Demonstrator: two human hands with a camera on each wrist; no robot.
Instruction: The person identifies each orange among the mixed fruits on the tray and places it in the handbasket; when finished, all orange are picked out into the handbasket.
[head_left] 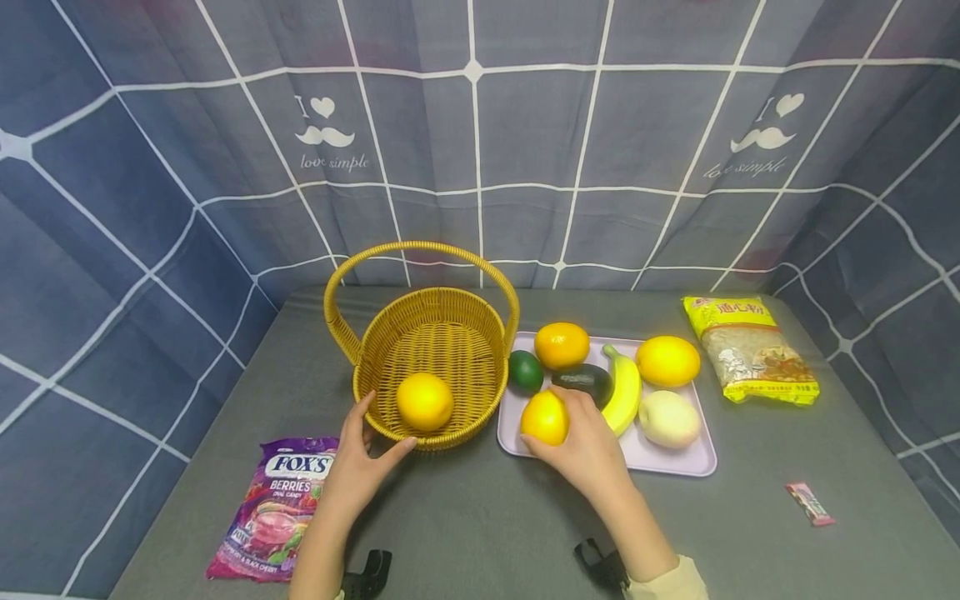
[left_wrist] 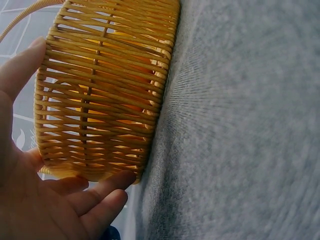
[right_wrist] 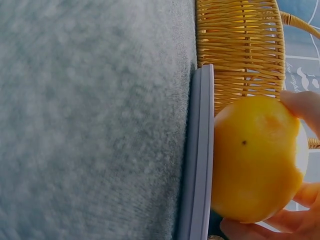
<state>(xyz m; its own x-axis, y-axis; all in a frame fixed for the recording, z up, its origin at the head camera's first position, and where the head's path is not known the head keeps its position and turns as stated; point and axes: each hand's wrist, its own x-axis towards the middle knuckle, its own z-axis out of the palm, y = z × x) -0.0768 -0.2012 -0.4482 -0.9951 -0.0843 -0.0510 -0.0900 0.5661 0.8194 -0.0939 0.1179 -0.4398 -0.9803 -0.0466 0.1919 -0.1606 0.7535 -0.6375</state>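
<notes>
A yellow wicker basket (head_left: 480, 333) with a tall handle stands left of centre, one orange (head_left: 424, 402) lying inside. My left hand (head_left: 364, 467) rests against its near left side, thumb by the front rim and the other fingers spread along the wall, fairly straight in the left wrist view. Over the lilac tray (head_left: 678, 462), my right hand (head_left: 588, 437) grips another yellow-orange orange (right_wrist: 255, 160) between thumb and fingers. Beside that hand on the tray lie a banana (head_left: 624, 392) and a dark avocado (head_left: 583, 382).
Also on the tray are a green fruit (head_left: 526, 372), an orange-coloured fruit (head_left: 562, 345), a yellow fruit (head_left: 667, 361) and a pale peach (head_left: 670, 419). A candy bag (head_left: 273, 508) lies left, a yellow food packet (head_left: 753, 350) and small pink wrapper (head_left: 810, 504) right.
</notes>
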